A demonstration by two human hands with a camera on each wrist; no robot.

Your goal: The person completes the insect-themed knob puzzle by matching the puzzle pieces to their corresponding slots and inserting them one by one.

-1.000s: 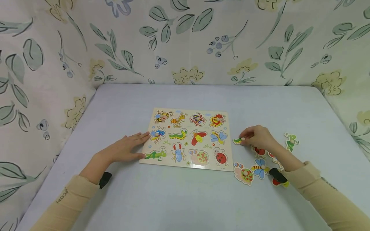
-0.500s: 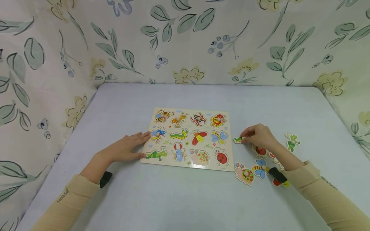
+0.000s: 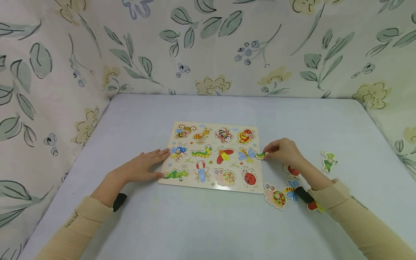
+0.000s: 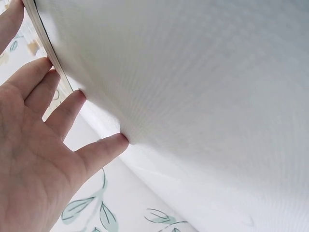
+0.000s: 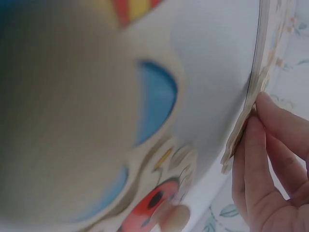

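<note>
A wooden insect puzzle board (image 3: 239, 182) lies on the table in the head view. My left hand (image 3: 143, 167) rests at its left edge, fingers spread; in the left wrist view the fingertips (image 4: 79, 94) meet the board's side and the tabletop. My right hand (image 3: 284, 151) pinches a green caterpillar puzzle piece (image 3: 260, 155), which overlaps the board's right edge beside the dragonfly picture. In the right wrist view thumb and fingers hold that piece (image 5: 237, 137) near the board's edge, its face turned away.
Right of the board lie loose pieces: a snail (image 3: 275, 198), a dragonfly (image 3: 290, 194), a ladybug (image 3: 293, 171), a red-and-yellow insect (image 3: 312, 206) partly under the right wrist, and a green grasshopper (image 3: 329, 162) farther right. Floral cloth (image 3: 211, 54) hangs behind the table.
My right hand has moved left with the caterpillar piece, from beside the board to over its right edge. The left hand stays on the board's left edge.
</note>
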